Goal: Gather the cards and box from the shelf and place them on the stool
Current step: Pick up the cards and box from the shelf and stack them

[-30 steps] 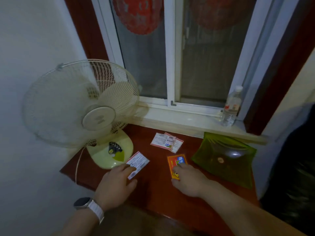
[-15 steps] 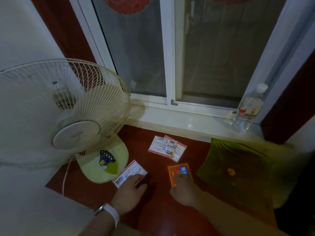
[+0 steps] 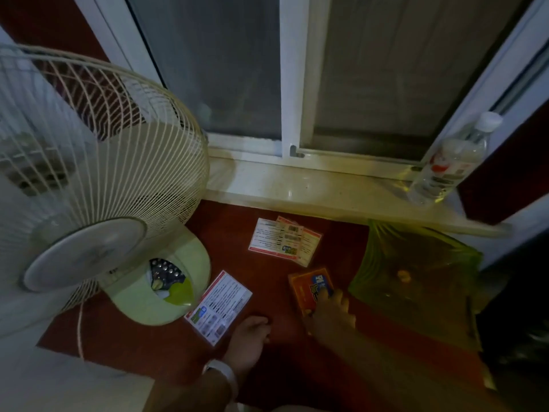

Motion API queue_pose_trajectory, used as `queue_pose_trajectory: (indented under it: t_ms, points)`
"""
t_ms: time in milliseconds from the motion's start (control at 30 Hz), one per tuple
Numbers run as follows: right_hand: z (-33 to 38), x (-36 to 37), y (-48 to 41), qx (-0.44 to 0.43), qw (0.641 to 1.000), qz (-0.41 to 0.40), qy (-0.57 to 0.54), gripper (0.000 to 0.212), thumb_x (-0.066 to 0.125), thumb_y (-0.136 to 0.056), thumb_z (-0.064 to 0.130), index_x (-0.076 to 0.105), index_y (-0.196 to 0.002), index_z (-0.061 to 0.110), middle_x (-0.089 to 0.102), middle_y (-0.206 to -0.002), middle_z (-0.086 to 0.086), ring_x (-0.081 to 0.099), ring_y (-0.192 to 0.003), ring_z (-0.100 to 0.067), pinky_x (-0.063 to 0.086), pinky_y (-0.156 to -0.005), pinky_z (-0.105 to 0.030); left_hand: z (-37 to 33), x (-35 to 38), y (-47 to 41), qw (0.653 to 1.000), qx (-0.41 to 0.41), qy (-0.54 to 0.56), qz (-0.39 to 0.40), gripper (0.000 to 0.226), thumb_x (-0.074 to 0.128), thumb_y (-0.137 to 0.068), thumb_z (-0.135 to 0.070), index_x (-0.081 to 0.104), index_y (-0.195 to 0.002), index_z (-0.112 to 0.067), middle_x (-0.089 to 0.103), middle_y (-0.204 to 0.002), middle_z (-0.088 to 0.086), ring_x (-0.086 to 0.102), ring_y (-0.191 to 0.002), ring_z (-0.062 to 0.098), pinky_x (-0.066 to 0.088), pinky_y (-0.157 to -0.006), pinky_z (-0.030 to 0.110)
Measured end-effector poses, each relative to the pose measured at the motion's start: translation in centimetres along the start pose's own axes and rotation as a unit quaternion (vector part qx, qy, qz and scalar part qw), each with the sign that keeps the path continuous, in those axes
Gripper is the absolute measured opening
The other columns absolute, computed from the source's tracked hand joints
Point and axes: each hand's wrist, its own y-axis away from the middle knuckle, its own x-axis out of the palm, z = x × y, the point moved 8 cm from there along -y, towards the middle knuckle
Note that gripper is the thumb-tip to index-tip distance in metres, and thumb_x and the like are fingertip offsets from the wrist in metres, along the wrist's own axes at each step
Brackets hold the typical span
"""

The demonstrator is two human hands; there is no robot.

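Observation:
A white card with a red border (image 3: 218, 306) lies flat on the dark red shelf (image 3: 276, 295), beside the fan's base. My left hand (image 3: 248, 337), a watch on its wrist, rests curled against the card's near right edge, with nothing visibly in it. The orange box (image 3: 306, 288) sits to the right. My right hand (image 3: 329, 316) covers its near end, fingertips pressed on its top. A small overlapping stack of white and red cards (image 3: 283, 240) lies further back, apart from both hands. No stool is in view.
A cream table fan (image 3: 98, 185) fills the left, its green base (image 3: 166, 292) on the shelf's left end. A green translucent plastic tray (image 3: 416, 281) lies at the right. A water bottle (image 3: 448, 165) stands on the pale window sill (image 3: 297, 188).
The view has closed in on the shelf. My left hand had the white card lifted at its corner; the card now lies flat beside that hand. My right hand stays on the orange box.

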Motion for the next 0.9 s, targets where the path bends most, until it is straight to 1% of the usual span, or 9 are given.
queue_pose_trajectory:
  t_ms: [133,233,300,433,533,700,733,800,900]
  points:
    - [0.5,0.3,-1.4,0.022,0.999,-0.003,0.023,0.103,0.060,-0.076,0.067,0.004,-0.149,0.021,0.020,-0.146,-0.015,0.026,-0.133,-0.033,0.042,-0.095,-0.049,0.9,-0.1,-1.4,0.998,-0.044,0.037,0.004,0.012,0.060,-0.089,-0.005,0.063,-0.095,-0.015,0.066,-0.080,0.005,0.059,-0.067,0.014,0.040,-0.057,0.026]
    - [1.1,0.4,-2.2,0.034,0.999,0.010,0.019,0.110,0.069,-0.073,0.061,-0.001,-0.149,0.023,0.021,-0.147,-0.015,0.026,-0.134,-0.033,0.041,-0.097,-0.047,0.9,-0.4,-2.3,0.997,-0.056,0.044,0.022,0.013,0.061,-0.089,-0.009,0.062,-0.095,-0.020,0.069,-0.091,0.008,0.062,-0.073,0.017,0.043,-0.062,0.028]
    - [1.4,0.5,-2.5,0.036,0.999,0.015,0.026,0.113,0.074,-0.071,0.056,0.000,-0.149,0.022,0.025,-0.144,-0.015,0.030,-0.132,-0.033,0.042,-0.096,-0.046,0.7,-0.4,-2.9,0.997,-0.061,0.037,0.043,0.014,0.060,-0.090,-0.012,0.061,-0.098,-0.022,0.070,-0.095,0.007,0.064,-0.076,0.016,0.045,-0.064,0.028]
    - [1.7,0.9,-2.6,0.041,0.999,0.025,-0.003,0.107,0.076,-0.070,0.047,0.006,-0.147,0.022,0.030,-0.138,-0.013,0.034,-0.128,-0.032,0.044,-0.094,-0.044,0.8,-0.4,-4.1,0.994,-0.076,0.046,0.057,0.012,0.056,-0.094,-0.013,0.059,-0.098,-0.023,0.069,-0.088,0.003,0.064,-0.072,0.015,0.044,-0.061,0.026]
    - [1.9,1.1,-2.2,0.029,0.999,0.031,-0.023,0.107,0.078,-0.069,0.044,0.005,-0.146,0.022,0.032,-0.137,-0.013,0.038,-0.126,-0.032,0.045,-0.094,-0.043,1.0,-0.4,-4.5,0.993,-0.088,0.057,0.058,0.011,0.052,-0.097,-0.014,0.059,-0.097,-0.023,0.069,-0.088,0.004,0.064,-0.070,0.015,0.044,-0.060,0.026]
    - [2.6,1.9,-1.1,0.004,0.996,0.034,-0.078,0.105,0.075,-0.072,0.033,0.002,-0.147,0.022,0.035,-0.137,-0.014,0.041,-0.123,-0.033,0.047,-0.093,-0.043,0.8,-0.4,-4.1,0.991,-0.092,0.073,0.061,0.011,0.051,-0.097,-0.022,0.061,-0.099,-0.019,0.070,-0.094,0.006,0.065,-0.078,0.018,0.045,-0.064,0.028]
    - [2.8,2.1,-0.9,0.003,0.994,0.040,-0.100,0.104,0.074,-0.071,0.031,0.004,-0.147,0.022,0.036,-0.135,-0.014,0.042,-0.122,-0.033,0.048,-0.092,-0.044,0.9,-0.4,-4.1,0.991,-0.093,0.079,0.061,0.012,0.052,-0.096,-0.024,0.062,-0.099,-0.018,0.071,-0.095,0.007,0.066,-0.080,0.019,0.046,-0.066,0.029]
    - [3.5,2.1,-0.4,-0.005,0.985,0.047,-0.164,0.098,0.074,-0.068,0.029,0.013,-0.144,0.024,0.039,-0.130,-0.012,0.047,-0.116,-0.032,0.051,-0.088,-0.044,1.0,-0.4,-4.1,0.989,-0.094,0.095,0.066,0.012,0.053,-0.095,-0.026,0.062,-0.098,-0.019,0.072,-0.098,0.006,0.067,-0.086,0.021,0.047,-0.071,0.032]
    - [5.5,2.1,0.7,-0.046,0.970,0.039,-0.236,0.089,0.077,-0.067,0.027,0.025,-0.140,0.026,0.038,-0.129,-0.006,0.047,-0.115,-0.025,0.050,-0.084,-0.034,0.6,0.0,-3.4,0.981,-0.090,0.150,0.086,0.014,0.051,-0.097,-0.028,0.063,-0.101,-0.020,0.072,-0.099,0.006,0.066,-0.092,0.024,0.047,-0.077,0.035]
